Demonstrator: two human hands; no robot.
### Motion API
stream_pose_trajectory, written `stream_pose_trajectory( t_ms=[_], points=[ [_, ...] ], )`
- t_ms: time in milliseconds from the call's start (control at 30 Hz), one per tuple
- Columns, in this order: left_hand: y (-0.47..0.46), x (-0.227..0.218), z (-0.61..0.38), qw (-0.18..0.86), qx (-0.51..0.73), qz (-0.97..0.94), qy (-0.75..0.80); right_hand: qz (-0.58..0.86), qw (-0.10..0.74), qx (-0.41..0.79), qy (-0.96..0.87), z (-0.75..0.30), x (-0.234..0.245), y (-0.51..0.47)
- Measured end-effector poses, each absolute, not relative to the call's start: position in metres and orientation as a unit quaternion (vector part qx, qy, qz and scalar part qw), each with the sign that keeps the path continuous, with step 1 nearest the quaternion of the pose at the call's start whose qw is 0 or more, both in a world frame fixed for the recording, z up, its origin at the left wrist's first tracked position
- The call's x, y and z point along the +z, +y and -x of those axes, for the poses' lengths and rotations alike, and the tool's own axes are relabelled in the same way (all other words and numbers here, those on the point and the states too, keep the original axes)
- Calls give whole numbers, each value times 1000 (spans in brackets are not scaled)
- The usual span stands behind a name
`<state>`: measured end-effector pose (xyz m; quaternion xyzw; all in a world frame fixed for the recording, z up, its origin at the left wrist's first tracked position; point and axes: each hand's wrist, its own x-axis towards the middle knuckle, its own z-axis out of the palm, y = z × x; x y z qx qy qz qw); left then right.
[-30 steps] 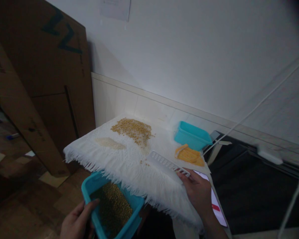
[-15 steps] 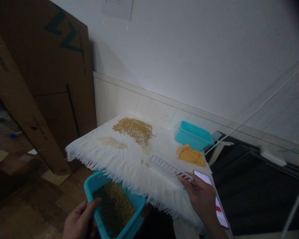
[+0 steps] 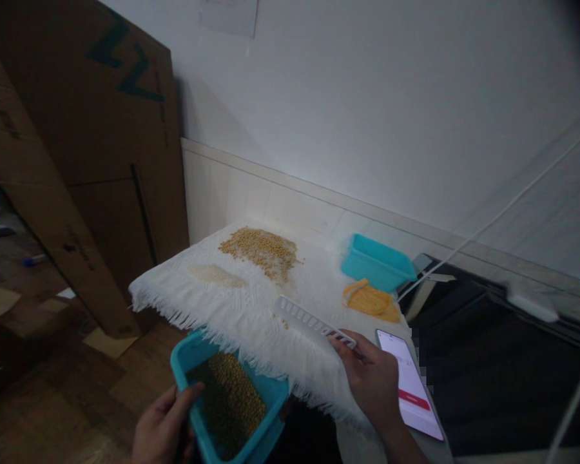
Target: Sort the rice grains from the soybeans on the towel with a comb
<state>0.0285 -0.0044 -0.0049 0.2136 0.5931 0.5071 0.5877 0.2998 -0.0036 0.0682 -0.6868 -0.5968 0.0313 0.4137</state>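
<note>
My left hand (image 3: 162, 426) grips the near rim of a teal plastic tub (image 3: 228, 399) holding many soybeans, kept just below the fringed front edge of a white cloth (image 3: 241, 309) that covers a small table. My right hand (image 3: 370, 377) is closed on one end of a white slotted plastic scraper (image 3: 312, 320) that lies on the cloth and points away to the left. A few loose beans lie beside the scraper. Farther back on the cloth sit a heap of soybeans (image 3: 261, 248) and a small pale heap of grain (image 3: 215, 275).
A second teal tub (image 3: 377, 261) stands at the cloth's back right, with an orange-yellow heap (image 3: 370, 301) in front of it. A lit phone (image 3: 410, 383) lies by my right wrist. Large cardboard sheets (image 3: 77, 161) lean at the left. White cables (image 3: 502, 212) cross the right.
My right hand has drawn the scraper leftward across the cloth toward the tub. More of the phone shows beside my wrist. The left hand and tub have shifted slightly right.
</note>
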Motion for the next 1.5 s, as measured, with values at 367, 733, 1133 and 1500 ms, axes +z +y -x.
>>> stream_pose_trajectory(
  t_ms=[367, 733, 1133, 1500],
  points=[
    [-8, 5, -35, 577, 522, -211, 591, 631, 417, 17, -654, -281, 75, -16],
    [-8, -1, -32, 579, 518, -221, 590, 599, 413, 77, -682, -264, 77, -36],
    [-5, -3, -28, 581, 518, -219, 588, 690, 414, -48, -592, -290, 64, -4],
    [-4, 2, -24, 569, 528, -218, 591, 608, 401, -17, -685, -283, 70, -21]
  ],
)
